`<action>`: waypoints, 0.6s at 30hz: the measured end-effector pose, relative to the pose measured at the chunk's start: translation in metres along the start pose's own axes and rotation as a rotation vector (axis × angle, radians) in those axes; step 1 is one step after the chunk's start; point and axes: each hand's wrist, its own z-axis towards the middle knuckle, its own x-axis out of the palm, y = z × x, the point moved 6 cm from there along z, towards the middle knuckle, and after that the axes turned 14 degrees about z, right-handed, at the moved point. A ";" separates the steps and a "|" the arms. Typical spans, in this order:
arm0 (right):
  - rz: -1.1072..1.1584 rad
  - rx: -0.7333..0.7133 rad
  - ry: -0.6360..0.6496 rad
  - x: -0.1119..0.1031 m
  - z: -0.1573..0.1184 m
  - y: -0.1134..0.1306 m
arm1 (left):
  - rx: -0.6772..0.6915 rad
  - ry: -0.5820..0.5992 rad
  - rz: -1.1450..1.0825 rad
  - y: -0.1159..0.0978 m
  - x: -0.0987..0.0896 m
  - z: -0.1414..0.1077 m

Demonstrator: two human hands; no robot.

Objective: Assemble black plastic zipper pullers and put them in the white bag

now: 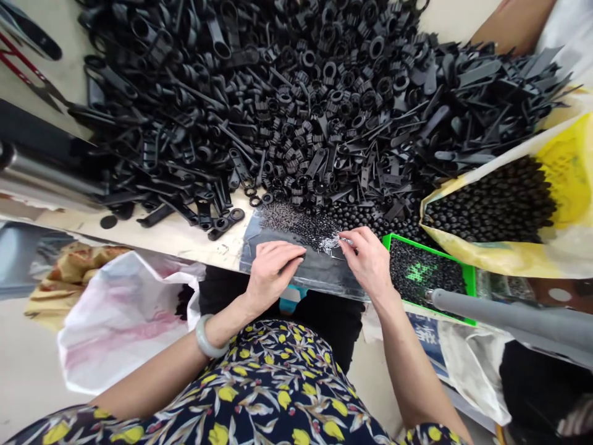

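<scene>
The left hand [274, 269] and right hand [371, 261] have narrow-set fingers, grip unclear, the right touching thin silvery metal pins [328, 242].

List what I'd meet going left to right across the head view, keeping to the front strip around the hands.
White plastic bag → pale bangle → left hand → small silvery pins → right hand → green tray → yellow-and-white sack.

A navy floral top [266, 395] and pale bangle [202, 339] show.
</scene>
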 end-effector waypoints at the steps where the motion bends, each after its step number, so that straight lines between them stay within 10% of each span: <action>1: 0.007 -0.004 -0.011 -0.001 -0.002 0.003 | 0.012 0.006 0.010 -0.001 0.003 0.002; 18: -0.228 -0.049 0.068 0.017 -0.025 0.021 | 0.004 0.080 -0.010 0.005 0.010 0.004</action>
